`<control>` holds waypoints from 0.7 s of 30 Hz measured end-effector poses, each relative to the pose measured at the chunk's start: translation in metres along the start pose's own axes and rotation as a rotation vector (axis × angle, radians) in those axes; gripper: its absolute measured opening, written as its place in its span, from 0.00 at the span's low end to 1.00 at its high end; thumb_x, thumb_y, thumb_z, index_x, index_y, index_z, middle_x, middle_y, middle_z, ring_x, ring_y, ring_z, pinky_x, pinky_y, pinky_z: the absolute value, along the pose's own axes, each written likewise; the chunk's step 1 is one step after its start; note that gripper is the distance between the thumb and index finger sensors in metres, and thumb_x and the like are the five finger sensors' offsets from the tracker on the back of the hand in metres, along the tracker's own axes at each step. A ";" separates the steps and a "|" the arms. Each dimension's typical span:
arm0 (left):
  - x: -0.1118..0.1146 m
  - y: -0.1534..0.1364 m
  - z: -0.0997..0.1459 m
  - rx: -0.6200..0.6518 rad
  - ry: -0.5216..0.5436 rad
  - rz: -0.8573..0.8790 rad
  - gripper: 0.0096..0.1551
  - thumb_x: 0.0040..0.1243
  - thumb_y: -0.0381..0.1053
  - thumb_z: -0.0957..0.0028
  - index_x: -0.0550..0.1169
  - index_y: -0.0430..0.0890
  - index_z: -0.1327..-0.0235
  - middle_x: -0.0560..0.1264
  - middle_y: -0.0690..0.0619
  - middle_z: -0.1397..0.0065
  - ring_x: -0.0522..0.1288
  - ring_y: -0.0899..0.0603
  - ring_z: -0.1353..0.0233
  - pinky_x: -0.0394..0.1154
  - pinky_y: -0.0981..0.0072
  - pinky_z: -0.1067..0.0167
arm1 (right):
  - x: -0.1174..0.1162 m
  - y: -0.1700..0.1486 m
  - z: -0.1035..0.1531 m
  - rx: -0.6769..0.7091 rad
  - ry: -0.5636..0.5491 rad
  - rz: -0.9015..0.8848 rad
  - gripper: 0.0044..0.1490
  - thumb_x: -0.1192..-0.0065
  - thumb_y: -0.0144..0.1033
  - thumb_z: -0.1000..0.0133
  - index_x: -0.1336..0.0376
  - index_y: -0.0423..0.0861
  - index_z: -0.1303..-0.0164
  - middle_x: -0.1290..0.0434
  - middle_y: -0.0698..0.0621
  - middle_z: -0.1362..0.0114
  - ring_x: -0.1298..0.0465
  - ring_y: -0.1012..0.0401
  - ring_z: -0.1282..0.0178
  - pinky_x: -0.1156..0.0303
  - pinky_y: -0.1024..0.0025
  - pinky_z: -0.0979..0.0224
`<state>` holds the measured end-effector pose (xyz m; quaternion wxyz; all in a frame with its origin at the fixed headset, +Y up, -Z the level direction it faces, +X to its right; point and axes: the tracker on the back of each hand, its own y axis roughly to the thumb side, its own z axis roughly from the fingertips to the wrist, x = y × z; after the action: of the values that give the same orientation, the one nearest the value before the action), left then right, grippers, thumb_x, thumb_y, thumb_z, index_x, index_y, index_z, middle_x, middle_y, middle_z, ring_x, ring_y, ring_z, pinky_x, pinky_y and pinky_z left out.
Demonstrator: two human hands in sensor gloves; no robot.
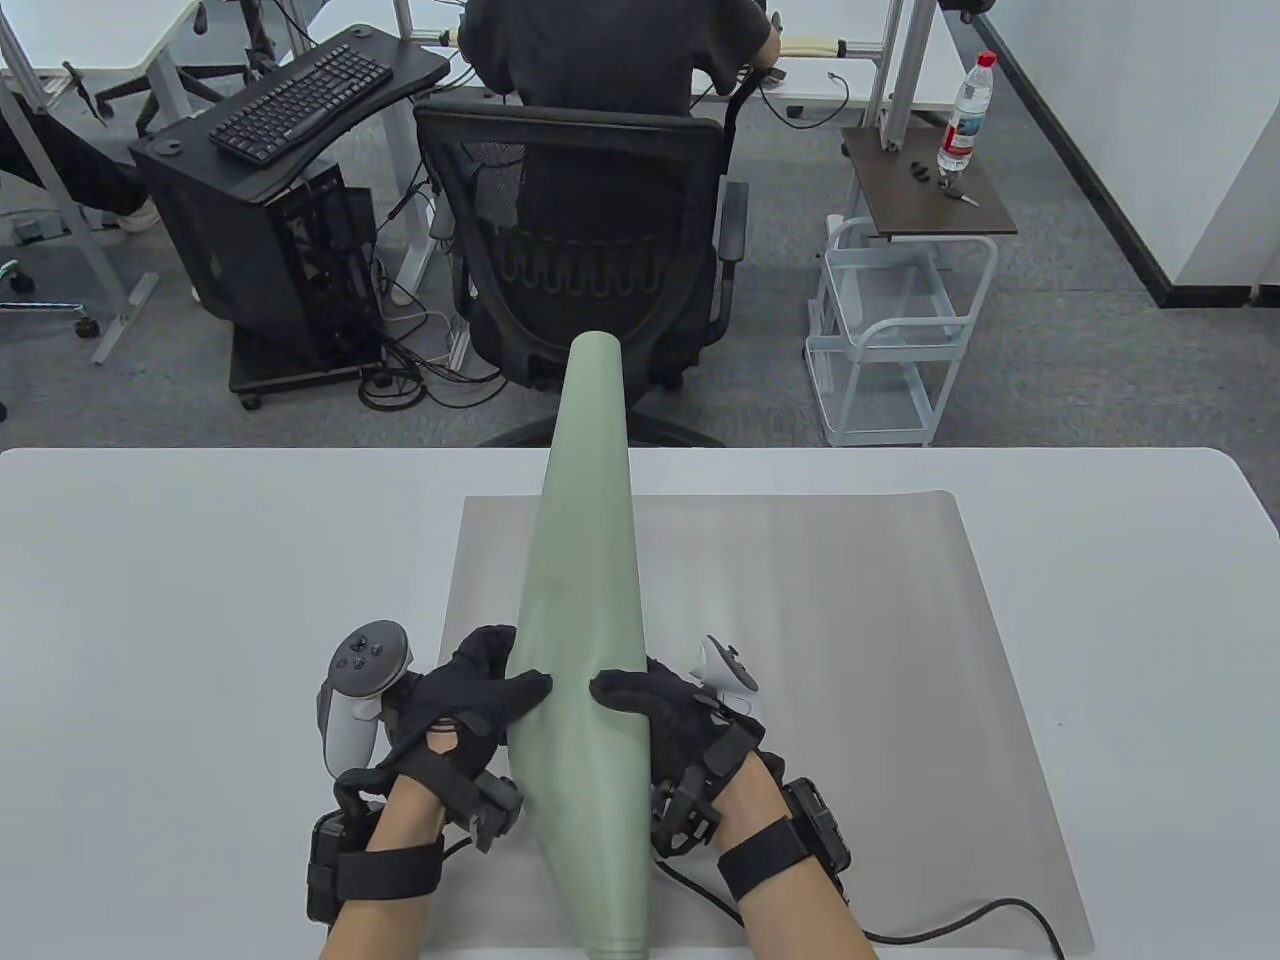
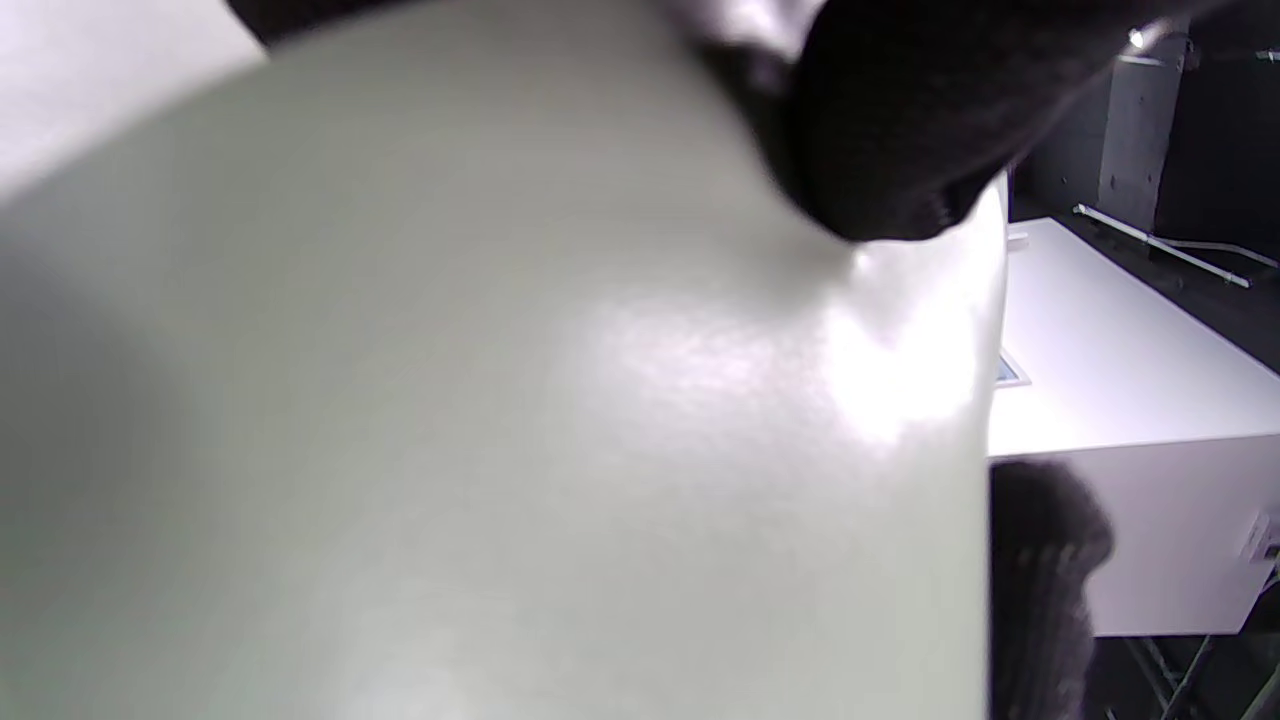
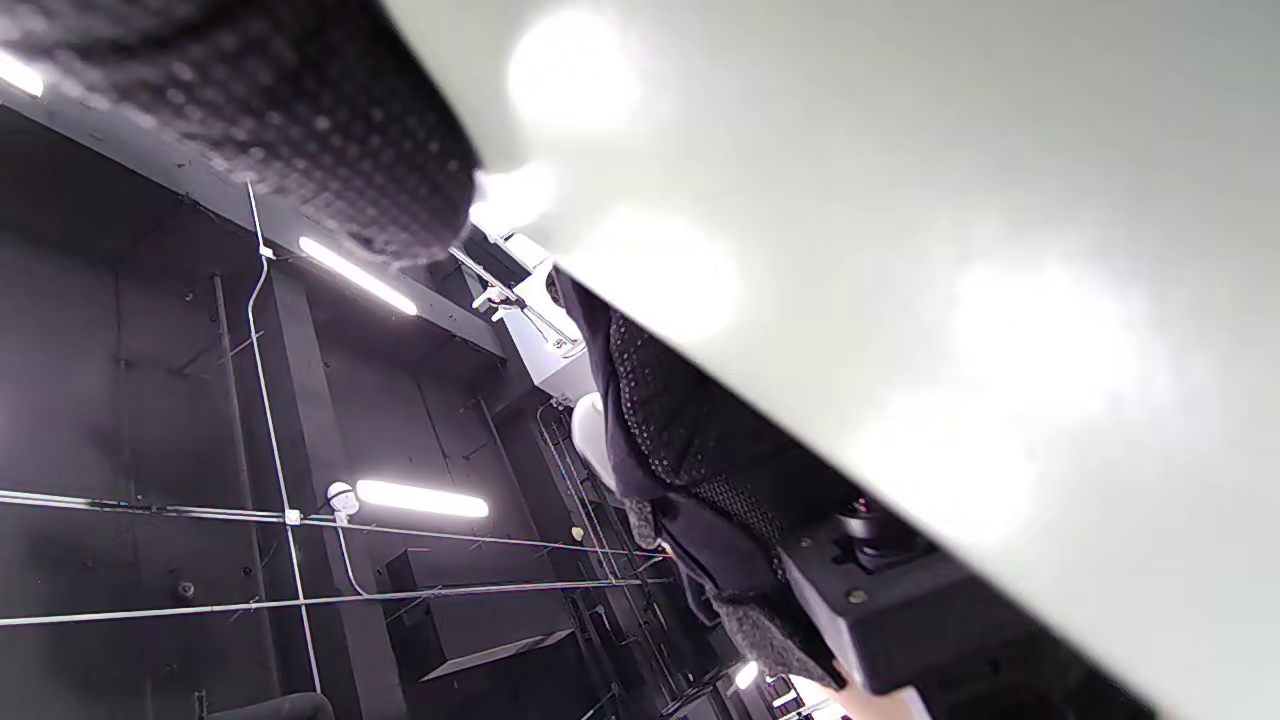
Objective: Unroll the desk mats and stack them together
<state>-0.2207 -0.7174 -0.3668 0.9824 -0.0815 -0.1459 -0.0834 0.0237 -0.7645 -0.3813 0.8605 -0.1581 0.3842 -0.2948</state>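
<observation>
A pale green rolled desk mat [image 1: 585,640] is held above the table, its long axis running from the near edge out past the far edge. My left hand [image 1: 470,700] grips its left side with the thumb on top. My right hand [image 1: 665,710] grips its right side the same way. A grey desk mat [image 1: 850,640] lies unrolled flat on the table beneath. The green mat fills the left wrist view [image 2: 500,420] and the right wrist view [image 3: 950,250], with gloved fingers [image 2: 900,120] pressed on it.
The white table [image 1: 180,620] stretches to both sides of the grey mat. Beyond its far edge are a black office chair [image 1: 580,230] with a seated person, a white cart [image 1: 890,330] and a computer desk [image 1: 290,180]. A cable [image 1: 960,920] trails at the near right.
</observation>
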 end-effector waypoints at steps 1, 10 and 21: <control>-0.002 -0.001 0.000 -0.001 -0.003 0.009 0.34 0.71 0.57 0.56 0.68 0.51 0.41 0.80 0.61 0.50 0.85 0.52 0.61 0.84 0.63 0.61 | -0.002 0.002 0.000 0.004 0.009 0.012 0.47 0.28 0.41 0.41 0.57 0.49 0.25 0.36 0.39 0.24 0.22 0.43 0.29 0.22 0.45 0.30; -0.009 -0.007 -0.001 0.079 -0.055 0.241 0.26 0.70 0.52 0.54 0.72 0.56 0.43 0.81 0.62 0.53 0.85 0.51 0.60 0.83 0.60 0.56 | -0.012 0.005 -0.003 0.098 0.167 0.000 0.51 0.48 0.58 0.38 0.75 0.64 0.21 0.46 0.42 0.20 0.31 0.45 0.27 0.31 0.44 0.24; -0.019 -0.003 0.007 0.122 -0.005 0.223 0.25 0.71 0.51 0.55 0.73 0.57 0.45 0.80 0.61 0.52 0.84 0.51 0.58 0.83 0.59 0.55 | -0.009 0.011 -0.002 0.183 0.267 -0.023 0.51 0.45 0.51 0.36 0.73 0.63 0.19 0.51 0.41 0.18 0.38 0.42 0.23 0.37 0.42 0.20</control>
<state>-0.2412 -0.7162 -0.3660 0.9883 -0.0377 -0.1432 0.0355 0.0219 -0.7500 -0.3831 0.8092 -0.0431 0.4649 -0.3567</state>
